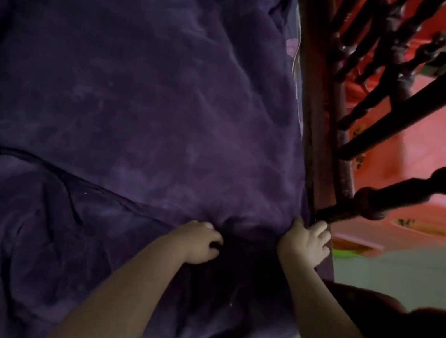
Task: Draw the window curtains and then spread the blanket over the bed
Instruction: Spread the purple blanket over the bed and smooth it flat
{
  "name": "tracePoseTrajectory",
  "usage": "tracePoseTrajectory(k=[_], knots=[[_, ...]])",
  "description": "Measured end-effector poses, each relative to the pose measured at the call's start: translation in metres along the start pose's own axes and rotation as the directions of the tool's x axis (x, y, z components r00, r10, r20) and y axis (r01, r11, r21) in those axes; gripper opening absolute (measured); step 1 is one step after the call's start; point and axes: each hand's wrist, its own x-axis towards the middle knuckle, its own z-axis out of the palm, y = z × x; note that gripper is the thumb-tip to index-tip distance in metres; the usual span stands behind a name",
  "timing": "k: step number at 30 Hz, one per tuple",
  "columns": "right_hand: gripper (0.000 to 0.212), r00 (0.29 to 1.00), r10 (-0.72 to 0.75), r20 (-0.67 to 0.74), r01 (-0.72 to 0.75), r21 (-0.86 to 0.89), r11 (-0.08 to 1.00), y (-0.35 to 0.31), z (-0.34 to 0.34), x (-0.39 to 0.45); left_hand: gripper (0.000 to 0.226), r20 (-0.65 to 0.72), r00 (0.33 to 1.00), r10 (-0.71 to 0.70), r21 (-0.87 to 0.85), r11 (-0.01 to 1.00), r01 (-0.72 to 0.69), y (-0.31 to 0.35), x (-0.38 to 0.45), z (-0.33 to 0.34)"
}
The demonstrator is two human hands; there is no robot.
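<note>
On one bed, one purple blanket (139,96), left hand (199,243), right hand (305,243) gripping it

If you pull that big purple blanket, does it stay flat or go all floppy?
Probably floppy: the purple blanket already lies in soft folds and bunches where the left hand grips it. It looks thick and plush, so likely heavy. It would drag, not slide, near the right hand.

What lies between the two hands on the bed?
In the head view, only a dark fold of the purple blanket lies between the left hand and right hand; both grip it.
</note>
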Motion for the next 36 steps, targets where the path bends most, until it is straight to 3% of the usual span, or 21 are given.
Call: tracePoseTrajectory(k=[2, 5, 9, 13, 16, 18, 20, 22, 24, 28, 30, 31, 33, 36], knots=[[0.040, 0.999, 0.044, 0.017, -0.042, -0.074, 0.996, -0.011, 0.005, 0.005, 0.032, 0.006, 1.000, -0.018, -0.115, 0.993, 0.018, -0.009, 0.002, -0.015], [0.047, 0.982, 0.146, 0.121, -0.128, -0.144, 0.981, -0.032, 0.001, 0.011, 0.025, -0.036, 0.997, -0.070, -0.157, 0.985, 0.064, -0.027, 0.010, -0.047], [0.051, 0.961, 0.166, 0.220, -0.139, -0.136, 0.981, -0.057, -0.017, 0.023, 0.038, -0.011, 0.996, -0.083, -0.192, 0.978, 0.080, -0.048, 0.026, -0.101], [0.047, 0.996, -0.059, 0.070, 0.059, 0.012, 0.998, -0.110, -0.047, 0.049, 0.042, -0.154, 0.986, -0.070, -0.162, 0.986, 0.044, -0.063, 0.040, -0.156], [0.043, 0.966, -0.258, -0.015, 0.258, 0.054, 0.965, -0.161, -0.062, 0.085, 0.034, -0.433, 0.899, -0.064, -0.071, 0.997, 0.037, -0.081, 0.056, -0.190], [0.044, 0.964, -0.260, -0.057, 0.262, 0.037, 0.964, -0.183, -0.070, 0.113, 0.026, -0.562, 0.827, -0.029, 0.023, 0.998, 0.050, -0.094, 0.071, -0.205], [0.044, 0.964, -0.226, -0.140, 0.234, 0.042, 0.971, -0.196, -0.079, 0.142, 0.051, -0.544, 0.838, -0.029, 0.117, 0.987, 0.110, -0.109, 0.091, -0.212], [0.044, 0.939, -0.233, -0.252, 0.267, 0.108, 0.958, -0.209, -0.091, 0.171, 0.074, -0.502, 0.861, -0.081, 0.111, 0.981, 0.157, -0.123, 0.111, -0.220], [0.050, 0.928, -0.247, -0.279, 0.310, 0.208, 0.928, -0.224, -0.105, 0.202, 0.076, -0.502, 0.859, -0.097, 0.100, 0.980, 0.169, -0.134, 0.130, -0.226], [0.079, 0.968, -0.232, -0.093, 0.245, 0.523, 0.817, -0.269, -0.133, 0.257, 0.065, -0.608, 0.791, -0.064, 0.071, 0.988, 0.134, -0.149, 0.167, -0.238], [0.067, 0.951, -0.306, -0.033, 0.273, 0.555, 0.786, -0.296, -0.133, 0.274, 0.062, -0.641, 0.767, -0.044, 0.056, 0.993, 0.105, -0.152, 0.184, -0.247], [0.051, 0.937, -0.345, -0.050, 0.315, 0.549, 0.775, -0.306, -0.134, 0.279, 0.062, -0.646, 0.762, -0.047, 0.049, 0.993, 0.103, -0.153, 0.190, -0.250], [0.025, 0.930, -0.292, -0.225, 0.368, 0.561, 0.742, -0.316, -0.153, 0.289, 0.061, -0.658, 0.751, -0.048, 0.036, 0.995, 0.094, -0.154, 0.200, -0.260], [0.038, 0.849, 0.000, -0.528, 0.414, 0.665, 0.621, -0.297, -0.215, 0.318, 0.060, -0.737, 0.676, -0.012, 0.035, 0.998, 0.056, -0.144, 0.212, -0.292]])
